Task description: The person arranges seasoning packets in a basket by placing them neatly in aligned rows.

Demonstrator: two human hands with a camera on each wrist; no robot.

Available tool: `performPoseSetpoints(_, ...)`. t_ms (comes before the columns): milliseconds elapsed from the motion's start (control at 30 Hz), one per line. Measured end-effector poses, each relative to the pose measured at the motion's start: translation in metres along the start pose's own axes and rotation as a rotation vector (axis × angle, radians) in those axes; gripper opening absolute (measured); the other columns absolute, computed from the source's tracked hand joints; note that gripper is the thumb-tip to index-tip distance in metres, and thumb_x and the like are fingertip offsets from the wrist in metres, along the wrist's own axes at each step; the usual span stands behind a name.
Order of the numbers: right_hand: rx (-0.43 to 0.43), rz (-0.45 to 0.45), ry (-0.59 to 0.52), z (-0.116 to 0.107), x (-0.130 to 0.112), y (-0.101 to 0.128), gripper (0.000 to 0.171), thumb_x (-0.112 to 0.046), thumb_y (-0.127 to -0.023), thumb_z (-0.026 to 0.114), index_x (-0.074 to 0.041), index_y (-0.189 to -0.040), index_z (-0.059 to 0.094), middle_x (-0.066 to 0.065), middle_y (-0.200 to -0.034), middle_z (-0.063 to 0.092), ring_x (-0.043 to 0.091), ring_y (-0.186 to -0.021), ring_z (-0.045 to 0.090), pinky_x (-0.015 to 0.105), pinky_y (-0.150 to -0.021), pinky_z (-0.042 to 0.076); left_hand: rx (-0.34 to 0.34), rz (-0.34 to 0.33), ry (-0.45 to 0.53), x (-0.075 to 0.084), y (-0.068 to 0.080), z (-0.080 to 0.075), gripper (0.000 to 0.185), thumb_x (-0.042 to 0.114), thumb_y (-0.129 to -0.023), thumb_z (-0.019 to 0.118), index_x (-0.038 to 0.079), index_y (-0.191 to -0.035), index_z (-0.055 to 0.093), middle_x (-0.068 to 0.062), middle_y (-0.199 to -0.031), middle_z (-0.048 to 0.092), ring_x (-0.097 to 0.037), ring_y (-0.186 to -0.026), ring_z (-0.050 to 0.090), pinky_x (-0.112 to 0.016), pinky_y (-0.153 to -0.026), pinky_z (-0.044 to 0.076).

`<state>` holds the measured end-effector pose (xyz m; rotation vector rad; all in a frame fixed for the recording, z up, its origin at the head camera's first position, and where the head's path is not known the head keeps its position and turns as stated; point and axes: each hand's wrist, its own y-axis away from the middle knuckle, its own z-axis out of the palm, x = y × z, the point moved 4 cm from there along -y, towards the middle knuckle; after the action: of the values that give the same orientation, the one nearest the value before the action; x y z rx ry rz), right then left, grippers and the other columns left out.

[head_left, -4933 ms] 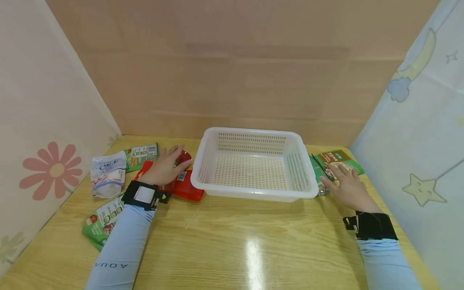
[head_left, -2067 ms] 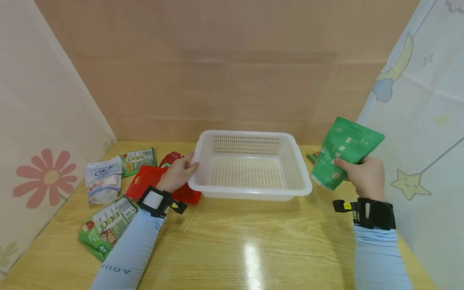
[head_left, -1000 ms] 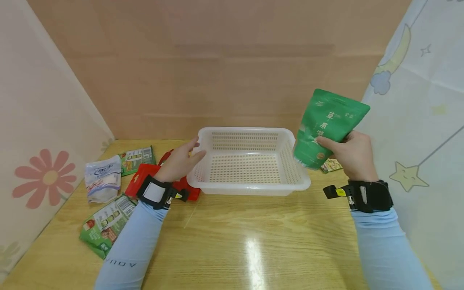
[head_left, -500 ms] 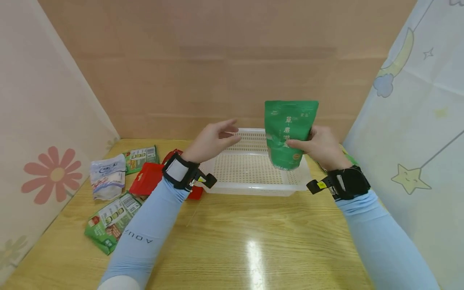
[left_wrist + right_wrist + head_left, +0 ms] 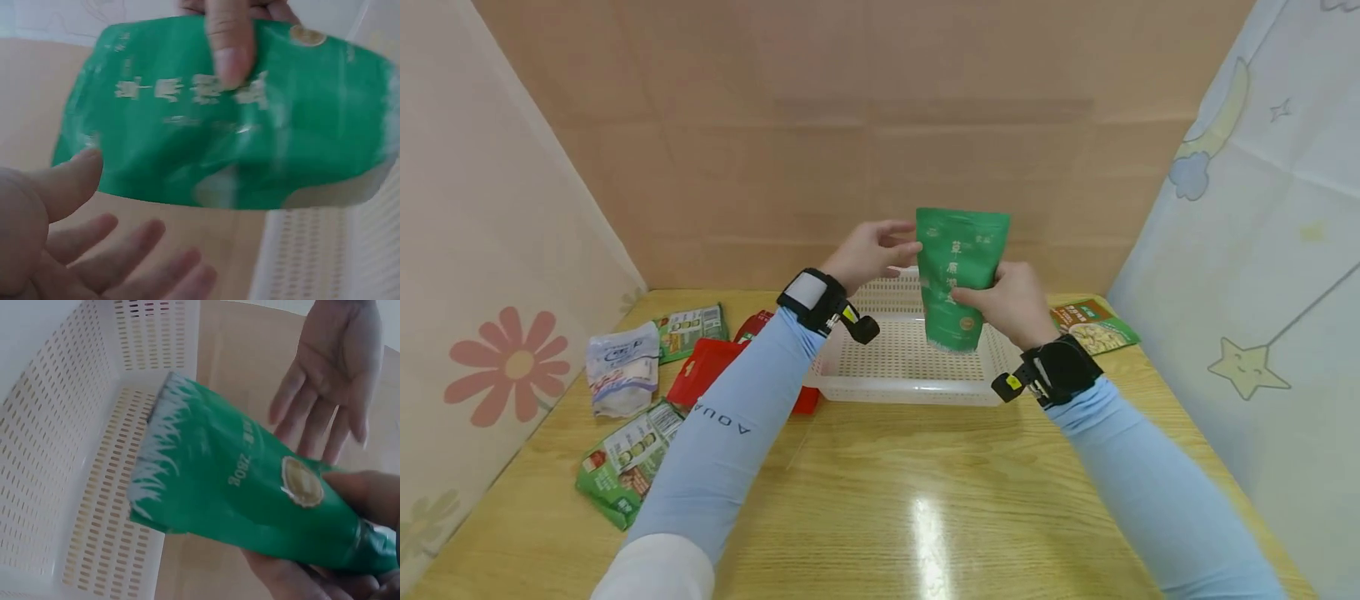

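Note:
A green stand-up pouch with pale lettering is held upright over the white basket in the head view. My right hand grips its right side, thumb across the front and fingers behind. At the pouch's upper left edge is my left hand, fingers extended and spread. The left wrist view shows the left thumb overlapping the pouch's edge, while the other fingers stay apart from it. In the right wrist view the pouch's bottom end points towards the basket's perforated wall.
Left of the basket lie red packets, a white pouch, and green packets, one at the back and one nearer. A brown-and-green packet lies at the right. Patterned side walls and a brown back wall border the wooden table.
My right hand has picked up the green pouch from the right and carried it left over the basket. My left hand has left the red packets and basket rim and moved right to the pouch.

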<state>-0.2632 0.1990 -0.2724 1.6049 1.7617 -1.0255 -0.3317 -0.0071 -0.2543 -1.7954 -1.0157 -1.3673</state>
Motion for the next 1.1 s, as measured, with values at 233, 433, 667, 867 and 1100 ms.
performPoseSetpoints(233,0.189,0.018,-0.065,-0.001,-0.003,-0.006,0.036,-0.021,-0.088,0.072,0.006,-0.111,0.066,0.02,-0.102,0.069,0.029,-0.087,0.07,0.035,-0.072,0.059,-0.025,-0.3,0.279,-0.037,-0.011,0.033,0.064,0.034,-0.104,0.052,0.005,-0.155,0.027,-0.025,-0.146,0.041,-0.043,-0.114,0.058,-0.042,-0.093,0.053)
performPoseSetpoints(433,0.353,0.023,-0.056,-0.007,-0.003,-0.01,0.033,-0.021,-0.086,0.071,0.005,-0.107,0.068,0.018,-0.099,0.07,0.026,-0.085,0.069,0.034,-0.071,0.057,-0.058,-0.484,0.666,-0.06,-0.016,0.065,0.058,0.032,-0.104,0.052,0.001,-0.15,0.035,-0.029,-0.132,0.052,-0.04,-0.121,0.056,-0.036,-0.091,0.053)
performPoseSetpoints(667,0.336,0.046,-0.103,-0.008,0.001,-0.007,0.034,-0.022,-0.088,0.068,0.007,-0.106,0.066,0.019,-0.098,0.068,0.02,-0.078,0.068,0.029,-0.063,0.058,0.005,-0.52,0.742,-0.071,-0.024,0.079,0.037,0.023,-0.103,0.055,-0.001,-0.13,0.058,-0.023,-0.118,0.061,-0.038,-0.124,0.054,-0.04,-0.096,0.05)
performPoseSetpoints(867,0.144,0.093,-0.243,-0.017,-0.001,-0.004,0.035,-0.021,-0.094,0.061,0.008,-0.113,0.059,0.02,-0.1,0.064,0.015,-0.069,0.069,0.036,-0.062,0.06,-0.009,-0.558,0.644,-0.07,-0.017,0.08,0.041,0.021,-0.105,0.049,-0.002,-0.139,0.049,-0.024,-0.139,0.049,-0.036,-0.131,0.047,-0.039,-0.103,0.045)
performPoseSetpoints(1100,-0.014,0.08,-0.002,-0.02,-0.004,-0.005,0.034,-0.014,-0.101,0.052,0.008,-0.123,0.064,0.023,-0.091,0.07,0.02,-0.063,0.07,0.03,-0.056,0.058,-0.183,-0.598,0.361,-0.107,-0.049,0.08,0.04,0.019,-0.107,0.041,0.0,-0.143,0.043,-0.027,-0.146,0.037,-0.037,-0.129,0.047,-0.044,-0.108,0.039)
